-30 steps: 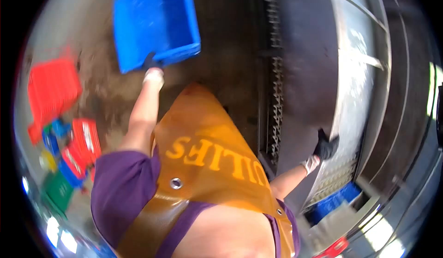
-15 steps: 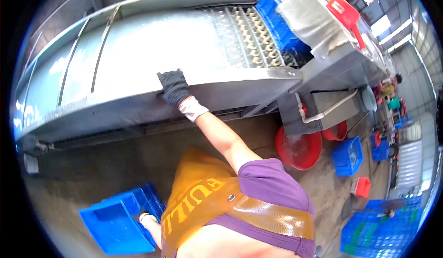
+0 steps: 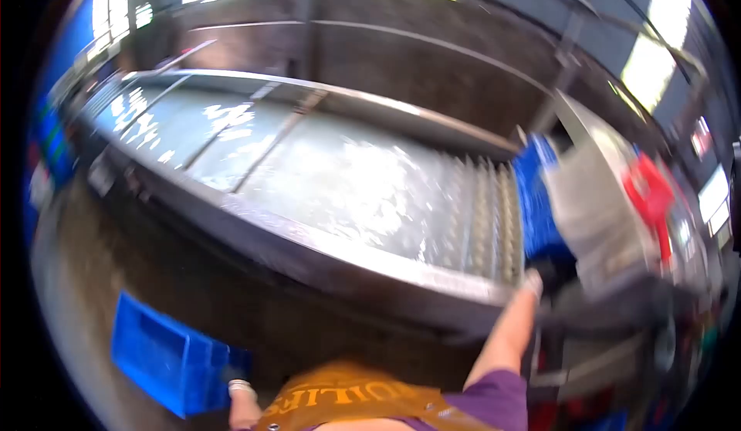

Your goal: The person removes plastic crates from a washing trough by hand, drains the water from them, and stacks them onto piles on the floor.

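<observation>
Head view, left hand (image 3: 232, 374): holding blue crate (image 3: 150, 350) below near edge of tank (image 3: 363, 265).
Right hand (image 3: 551, 270): at tank's near-right corner; grip blurred, cannot tell.
Crate handling: firm, level grip advisable.

Low on your left, your left hand (image 3: 230, 372), blurred, grips the near end of a blue crate (image 3: 150, 350), while your right arm reaches forward so that your right hand (image 3: 551, 270), also blurred, is at the near right corner of a long metal tank (image 3: 347, 260). You have bright, glaring water (image 3: 309, 176) across the tank, crossbars (image 3: 272, 145) over its left part and ridged rows (image 3: 490, 215) at its right end. Just beyond those you see a second crate (image 3: 538, 199), a pale cloth (image 3: 590, 207) and a red scoop (image 3: 648, 188).
</observation>
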Action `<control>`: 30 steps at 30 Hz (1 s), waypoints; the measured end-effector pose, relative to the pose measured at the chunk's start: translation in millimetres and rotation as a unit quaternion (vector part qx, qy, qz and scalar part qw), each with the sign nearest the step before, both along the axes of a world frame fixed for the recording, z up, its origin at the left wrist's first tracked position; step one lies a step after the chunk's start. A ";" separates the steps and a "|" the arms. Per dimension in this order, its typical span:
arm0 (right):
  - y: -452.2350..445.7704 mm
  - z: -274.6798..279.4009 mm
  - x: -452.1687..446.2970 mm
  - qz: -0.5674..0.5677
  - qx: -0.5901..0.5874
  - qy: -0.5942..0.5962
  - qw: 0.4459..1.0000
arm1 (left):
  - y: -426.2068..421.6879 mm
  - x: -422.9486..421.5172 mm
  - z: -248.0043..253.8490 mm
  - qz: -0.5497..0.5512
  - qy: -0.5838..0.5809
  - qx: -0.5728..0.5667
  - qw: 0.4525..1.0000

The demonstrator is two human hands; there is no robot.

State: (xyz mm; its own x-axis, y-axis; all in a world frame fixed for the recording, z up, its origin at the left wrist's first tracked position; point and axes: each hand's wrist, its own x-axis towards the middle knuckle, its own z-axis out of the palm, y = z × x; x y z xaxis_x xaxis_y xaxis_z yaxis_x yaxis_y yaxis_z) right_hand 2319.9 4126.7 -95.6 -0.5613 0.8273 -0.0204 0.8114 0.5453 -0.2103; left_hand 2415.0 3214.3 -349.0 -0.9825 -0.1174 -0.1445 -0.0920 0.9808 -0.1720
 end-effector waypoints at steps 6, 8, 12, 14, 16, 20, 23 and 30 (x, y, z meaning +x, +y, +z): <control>56.7 10.2 -57.0 0.056 0.047 -0.190 0.979 | -36.3 107.5 35.8 0.313 -0.127 -0.097 0.936; 56.0 19.9 -73.3 0.064 0.061 -0.199 0.976 | -42.2 126.5 34.7 0.354 -0.131 -0.158 0.912; 47.7 33.0 -89.0 0.059 0.063 -0.186 0.979 | 2.1 106.4 114.9 0.390 -0.119 -0.137 0.903; 43.5 35.4 -89.3 0.053 0.055 -0.172 0.982 | 18.5 97.5 132.8 0.360 -0.154 -0.098 0.915; 37.9 38.7 -88.5 0.048 0.043 -0.146 0.987 | 28.4 79.3 146.8 0.390 -0.123 0.030 0.912; 32.7 40.9 -81.8 0.039 -0.002 -0.058 0.998 | -13.4 78.3 -9.5 0.308 0.158 0.034 0.938; 21.5 40.8 -75.4 0.025 -0.072 0.041 0.996 | 23.1 59.3 52.4 0.432 0.070 0.299 0.848; -27.7 58.0 -34.4 -0.025 -0.318 0.380 0.868 | 30.3 57.3 77.2 0.475 0.079 0.451 0.751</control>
